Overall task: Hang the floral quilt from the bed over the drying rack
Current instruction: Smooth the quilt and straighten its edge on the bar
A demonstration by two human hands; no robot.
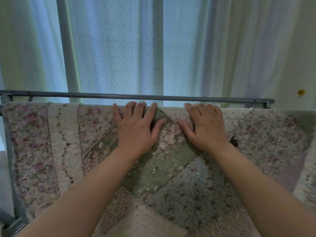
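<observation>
Rack frame: grey metal drying rack, upright post left of the left hand; one bare rail runs just beyond both sets of fingertips.
Floral quilt: floral quilt already lies draped over the rack, its top fold level with the fingertips, cloth spreading out to either side of the hands and falling toward the person.
Left hand: left hand lies flat, palm down, fingers spread and fairly straight, tips at the fold; it presses, grips nothing.
Right hand: right hand just beside it, also flat and spread, thumb out toward the left hand, pressing the cloth.
Curtains: pale sheer curtains hang beyond the rail.
Progress: hanging looks essentially done; what seems left is smoothing and evening the drape. How far the far side hangs is hidden.
</observation>
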